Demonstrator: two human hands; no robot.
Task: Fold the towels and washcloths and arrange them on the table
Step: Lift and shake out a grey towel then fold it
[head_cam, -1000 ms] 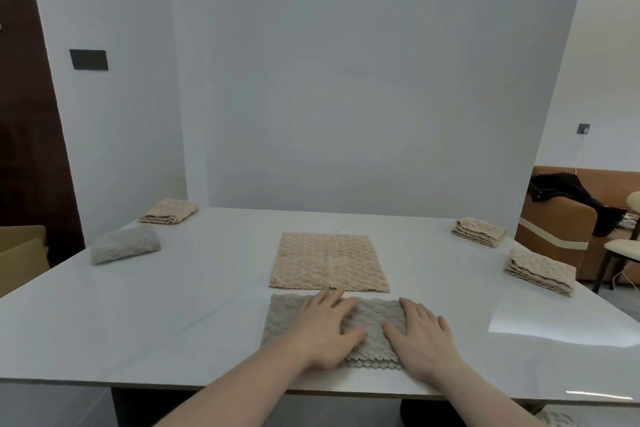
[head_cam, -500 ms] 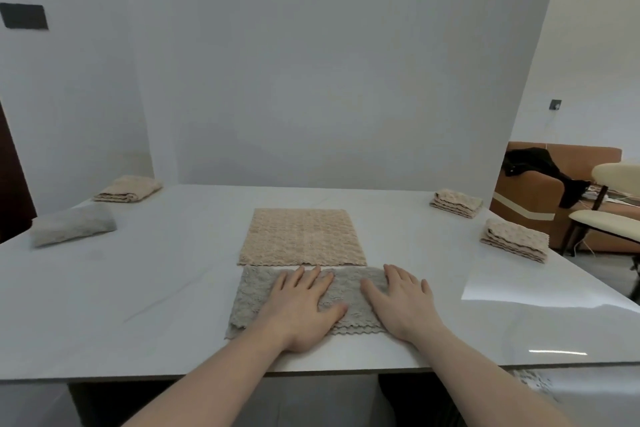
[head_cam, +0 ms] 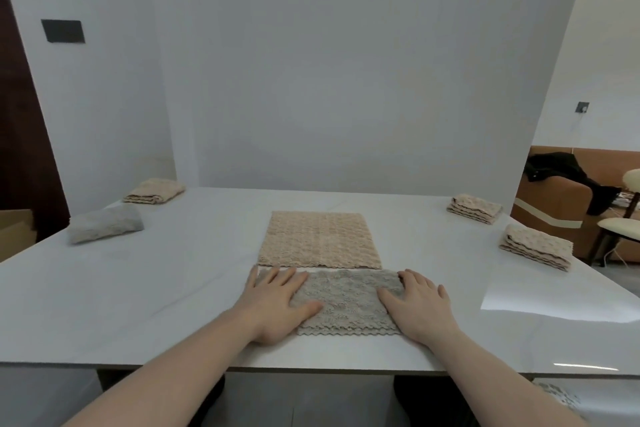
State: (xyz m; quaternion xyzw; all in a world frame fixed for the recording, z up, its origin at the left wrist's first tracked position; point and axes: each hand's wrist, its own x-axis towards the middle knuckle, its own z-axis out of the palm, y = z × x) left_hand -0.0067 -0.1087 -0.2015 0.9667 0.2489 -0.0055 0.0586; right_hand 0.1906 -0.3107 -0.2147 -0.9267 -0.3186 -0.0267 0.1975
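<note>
Left hand (head_cam: 277, 305) and right hand (head_cam: 420, 308) lie flat, fingers spread wide, gripping nothing, on opposite ends of folded grey washcloth (head_cam: 346, 302); beige washcloth (head_cam: 318, 239) lies unfolded just beyond.

Bare forearms enter from 6 o'clock; left hand (head_cam: 277, 308) and right hand (head_cam: 420, 310) wear no sleeves, rings or gloves.

Home living space: brown sofa (head_cam: 550, 204) with a black garment (head_cam: 568, 173) lying over it, cream padded chair (head_cam: 620, 234) standing beside, glossy white table (head_cam: 138, 305) sitting before plain white walls (head_cam: 346, 62).
</note>
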